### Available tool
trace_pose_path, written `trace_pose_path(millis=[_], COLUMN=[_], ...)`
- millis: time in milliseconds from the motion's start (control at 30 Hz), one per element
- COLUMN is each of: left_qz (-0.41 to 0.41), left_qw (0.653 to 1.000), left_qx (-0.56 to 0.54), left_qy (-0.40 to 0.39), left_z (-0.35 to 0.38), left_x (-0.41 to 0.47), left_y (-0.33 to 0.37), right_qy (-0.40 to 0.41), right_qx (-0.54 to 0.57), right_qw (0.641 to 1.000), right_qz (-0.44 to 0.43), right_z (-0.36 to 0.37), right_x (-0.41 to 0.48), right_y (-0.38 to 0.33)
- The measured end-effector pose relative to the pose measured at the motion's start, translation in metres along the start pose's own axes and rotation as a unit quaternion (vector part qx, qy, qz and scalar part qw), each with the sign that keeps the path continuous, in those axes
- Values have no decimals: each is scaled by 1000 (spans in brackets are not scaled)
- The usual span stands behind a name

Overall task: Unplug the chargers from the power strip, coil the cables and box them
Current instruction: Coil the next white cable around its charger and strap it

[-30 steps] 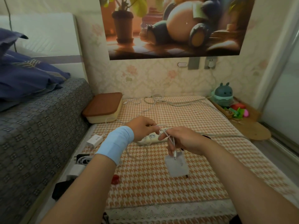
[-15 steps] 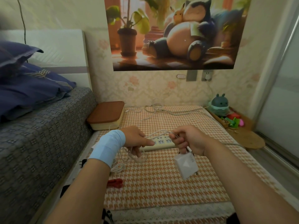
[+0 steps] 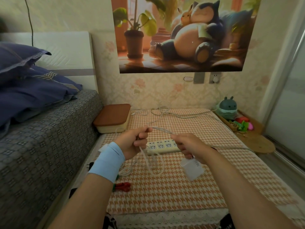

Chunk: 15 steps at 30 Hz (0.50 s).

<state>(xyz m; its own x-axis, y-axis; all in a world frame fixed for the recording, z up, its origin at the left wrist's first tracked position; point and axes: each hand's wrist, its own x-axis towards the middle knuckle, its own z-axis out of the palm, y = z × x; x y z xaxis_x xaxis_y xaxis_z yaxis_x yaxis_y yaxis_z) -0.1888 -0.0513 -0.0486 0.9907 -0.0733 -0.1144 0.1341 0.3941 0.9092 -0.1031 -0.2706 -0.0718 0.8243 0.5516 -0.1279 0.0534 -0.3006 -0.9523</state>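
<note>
1. Head view, the grip: our left hand [image 3: 133, 142] has its fingers curled round the white cable [image 3: 162, 130]. Our right hand [image 3: 189, 146] is closed on the same cable a little further along. Neither hand is slack.
2. Head view, the task's thing: the held stretch runs between the fists, nearly level, tilting slightly down toward the right. Its long axis lies across us, left to right. The charger [image 3: 192, 169] hangs just below the right hand. We cannot tell whether the palm holds it or only the cable carries it. Blurred loose strands drop from the left fist toward the mat [image 3: 165, 195].
3. Head view, what the next move turns on: we judge the coiling to be under way. The slack lies under the left hand, so that hand would feed the loops while the right anchors the charger end.
4. Head view, the goal: the power strip [image 3: 162, 146] lies on the mat behind both hands. The box [image 3: 113, 118], lid on, sits beyond the left hand against the bed [image 3: 41, 138], so the left hand is nearer to it.
</note>
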Motion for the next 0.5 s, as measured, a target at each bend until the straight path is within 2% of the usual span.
trace_pose_path(millis=[67,167,333,400,433,500], left_qz=[0,5,-6,-29,-37,-45], left_qw=[992,970,949,961,978,997], left_qx=[-127,-240,-311,-274,-205,27], left_qy=[-17,-42,-42,-24,-4,56], left_z=[-1,-2,0,-4,-7,-15], left_x=[6,16,29,31,31,29], left_y=[-7,-13,-16,-14,-14,-13], right_qy=[-29,-64,-115,-112,-99,-68], right_qx=[28,76,77,72,47,-65], right_qw=[999,995,990,990,992,992], right_qz=[-4,-4,7,36,55,78], right_z=[5,14,26,26,25,21], right_x=[1,-1,0,6,10,15], right_y=[-1,-10,-10,-2,4,14])
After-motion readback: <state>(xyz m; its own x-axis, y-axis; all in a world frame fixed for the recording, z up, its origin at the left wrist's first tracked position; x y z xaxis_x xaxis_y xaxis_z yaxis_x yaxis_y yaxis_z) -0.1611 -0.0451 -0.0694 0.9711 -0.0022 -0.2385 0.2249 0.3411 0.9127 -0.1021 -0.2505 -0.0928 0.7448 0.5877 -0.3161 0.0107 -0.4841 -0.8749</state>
